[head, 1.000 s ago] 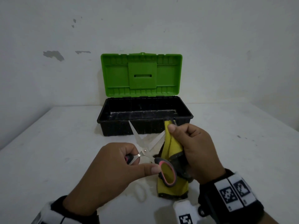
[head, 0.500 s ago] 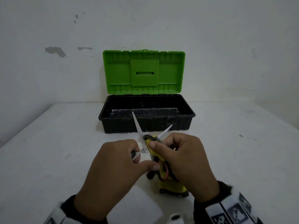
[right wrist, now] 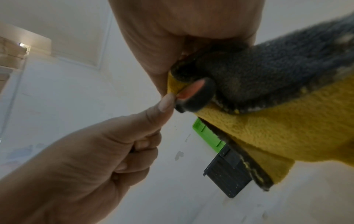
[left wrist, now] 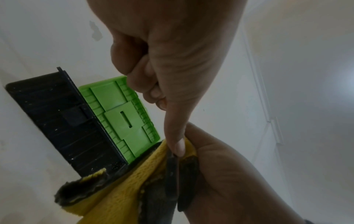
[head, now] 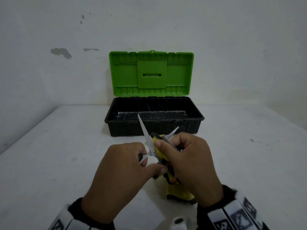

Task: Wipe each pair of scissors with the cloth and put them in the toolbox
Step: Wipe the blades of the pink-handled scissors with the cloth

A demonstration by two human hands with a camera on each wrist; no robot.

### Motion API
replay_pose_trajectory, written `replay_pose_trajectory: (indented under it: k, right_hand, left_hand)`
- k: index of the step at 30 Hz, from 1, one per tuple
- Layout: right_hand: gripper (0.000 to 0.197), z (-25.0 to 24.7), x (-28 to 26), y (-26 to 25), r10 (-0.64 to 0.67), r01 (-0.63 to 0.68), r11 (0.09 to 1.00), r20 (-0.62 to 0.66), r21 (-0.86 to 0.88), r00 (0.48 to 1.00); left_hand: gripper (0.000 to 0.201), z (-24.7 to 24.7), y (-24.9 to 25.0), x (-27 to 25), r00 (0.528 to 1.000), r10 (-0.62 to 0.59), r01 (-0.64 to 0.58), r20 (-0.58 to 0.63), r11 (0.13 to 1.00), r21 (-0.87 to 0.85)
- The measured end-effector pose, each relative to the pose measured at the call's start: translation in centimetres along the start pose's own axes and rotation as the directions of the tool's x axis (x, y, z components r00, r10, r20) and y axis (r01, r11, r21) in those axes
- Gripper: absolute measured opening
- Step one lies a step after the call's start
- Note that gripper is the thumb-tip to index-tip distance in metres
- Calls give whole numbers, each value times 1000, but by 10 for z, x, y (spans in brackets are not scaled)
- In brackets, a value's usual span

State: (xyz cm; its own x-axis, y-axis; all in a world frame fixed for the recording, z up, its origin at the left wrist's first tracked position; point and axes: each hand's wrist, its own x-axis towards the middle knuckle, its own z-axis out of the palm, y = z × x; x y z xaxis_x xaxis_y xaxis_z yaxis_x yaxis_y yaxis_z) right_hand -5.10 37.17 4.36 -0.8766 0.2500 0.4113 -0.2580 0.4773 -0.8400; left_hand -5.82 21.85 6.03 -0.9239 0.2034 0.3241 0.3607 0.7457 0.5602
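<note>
A pair of scissors with spread silver blades and black-and-red handles is held in front of the toolbox. My left hand grips one handle, its thumb reaching to the other handle. My right hand holds the yellow-and-grey cloth pinched against the left blade near the pivot. The cloth hangs below the hands. The toolbox is black with an upright green lid and its inside looks bare.
The toolbox stands on a white table against a white wall with chipped paint. A small white object sits at the near edge between my wrists.
My right hand brought the cloth in from beside the scissors onto the left blade near the pivot. Both hands and the scissors rose slightly toward the toolbox.
</note>
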Motion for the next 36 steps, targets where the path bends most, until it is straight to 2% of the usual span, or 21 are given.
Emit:
replay_pose_trajectory:
  k: [4, 6, 9, 11, 13, 14, 16, 18, 21, 24, 26, 27, 28, 30, 33, 34, 36]
  right_hand:
    - [33, 2, 10, 3, -28, 23, 999, -106, -49, 994]
    - [37, -4, 18, 7, 0, -6, 999, -166, -37, 986]
    - [42, -20, 26, 17, 41, -47, 998, -185, -30, 982]
    - [43, -32, 27, 23, 78, -76, 997, -115, 25, 990]
    - [43, -42, 24, 25, 103, -108, 992, 72, 71, 992]
    - [42, -46, 22, 24, 107, -121, 991, 192, 64, 976]
    - [35, -49, 17, 20, 127, -159, 986, 404, 48, 906]
    - [21, -48, 14, 17, 134, -208, 974, 514, 90, 848]
    - [13, -40, 9, 16, 107, -209, 969, 532, 135, 840]
    - [14, -33, 6, 16, 68, -148, 980, 470, 136, 880]
    - [13, -32, 4, 17, 74, -160, 969, 397, 189, 915]
    - [13, -31, 3, 18, 81, -171, 960, 363, 223, 928]
    - [13, -30, 2, 18, 88, -178, 952, 335, 249, 938]
    - [12, -29, -1, 18, 100, -183, 945, 294, 272, 950]
    - [12, -24, -4, 17, 107, -180, 935, 240, 307, 965]
    - [12, -22, -5, 16, 108, -179, 929, 227, 323, 968]
    - [11, -18, -6, 14, 101, -171, 927, 215, 335, 971]
  left_hand:
    - [53, 0, -3, 1, 1000, 19, -20, -9, 999, -51]
    - [56, -2, -6, 1, 999, 28, -31, -31, 995, -95]
    - [58, -6, -14, 2, 999, 14, -19, -37, 991, -133]
    - [59, -8, -21, 5, 999, -7, 2, -37, 990, -138]
    - [58, -11, -26, 10, 999, -24, 19, -33, 988, -152]
    - [58, -12, -28, 12, 999, -23, 19, -28, 988, -156]
    - [56, -14, -28, 17, 1000, -4, 2, -15, 989, -146]
    - [55, -14, -27, 22, 1000, 10, -12, -16, 991, -135]
    - [53, -12, -24, 30, 999, 39, -38, 6, 992, -121]
    - [47, -14, -22, 34, 999, 44, -40, 28, 989, -144]
    - [50, -16, -24, 36, 1000, -23, 23, 0, 964, -265]
    - [50, -16, -25, 36, 997, -78, 69, -6, 915, -397]
    - [48, -15, -26, 36, 992, -123, 107, 9, 825, -555]
    - [36, -11, -26, 36, 984, -167, 151, 62, 596, -789]
    - [26, -1, -21, 31, 962, -230, 211, 150, 269, -940]
    - [28, 3, -19, 29, 954, -249, 216, 166, 190, -958]
    - [26, 12, -14, 26, 939, -300, 206, 166, 109, -972]
